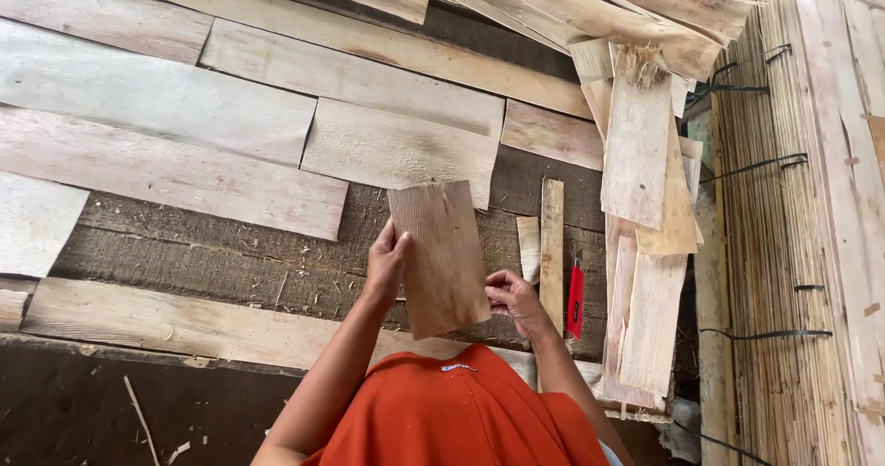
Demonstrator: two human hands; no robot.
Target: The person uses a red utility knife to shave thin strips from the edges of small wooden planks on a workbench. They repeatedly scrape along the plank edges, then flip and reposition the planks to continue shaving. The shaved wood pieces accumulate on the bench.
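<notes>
Nearest you is your orange shirt (456, 411), with both forearms reaching out from it over the counter (212, 272), a rough dark surface partly covered by long pale veneer strips (166, 176) laid side by side in rows. To your right stands a big bundled stack (784, 245) of thin sheets on edge, tied with dark straps, and between it and you lies a loose pile (641, 199) of offcuts, several overlapping and tilted. In front of you, raised off the counter, is the veneer piece (442, 259), a tan rectangle held nearly upright. Your left hand (385, 263) is closed on its left edge, thumb over the front; your right hand (516, 300) pinches the lower right edge, so the hands are apart with the piece spanning them. Just beside your right hand a narrow slat (551, 245) lies lengthwise, and next to it a small red tool (575, 302), likely a cutter. You seem to be sizing or checking this piece against the laid rows. By my reading, placing it calls for lowering it flat into the bare gap below the rows, edges butted and grain aligned.
</notes>
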